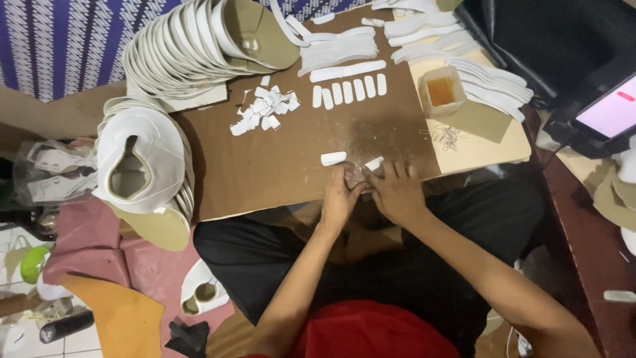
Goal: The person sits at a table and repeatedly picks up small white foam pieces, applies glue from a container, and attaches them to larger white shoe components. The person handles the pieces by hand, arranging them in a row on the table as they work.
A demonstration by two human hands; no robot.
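My left hand (pixel 341 195) and my right hand (pixel 396 192) meet at the near edge of a brown cardboard board (pixel 265 166) lying over my lap. Their fingertips pinch a small white strip (pixel 374 163) together against the board. Another small white strip (pixel 333 158) lies just beyond my left hand. Farther back, a row of several short white strips (pixel 349 91) is laid out side by side, with one long strip (pixel 348 71) above it and a heap of small white tabs (pixel 264 110) to the left.
Stacks of white shoe-upper pieces (pixel 192 46) fan out at the back left, another stack (pixel 142 162) at the left edge. A small tub of amber glue (pixel 442 91) and paper clips (pixel 445 137) sit right. More white strips (pixel 424 33) lie at the back. A lit screen (pixel 609 113) is far right.
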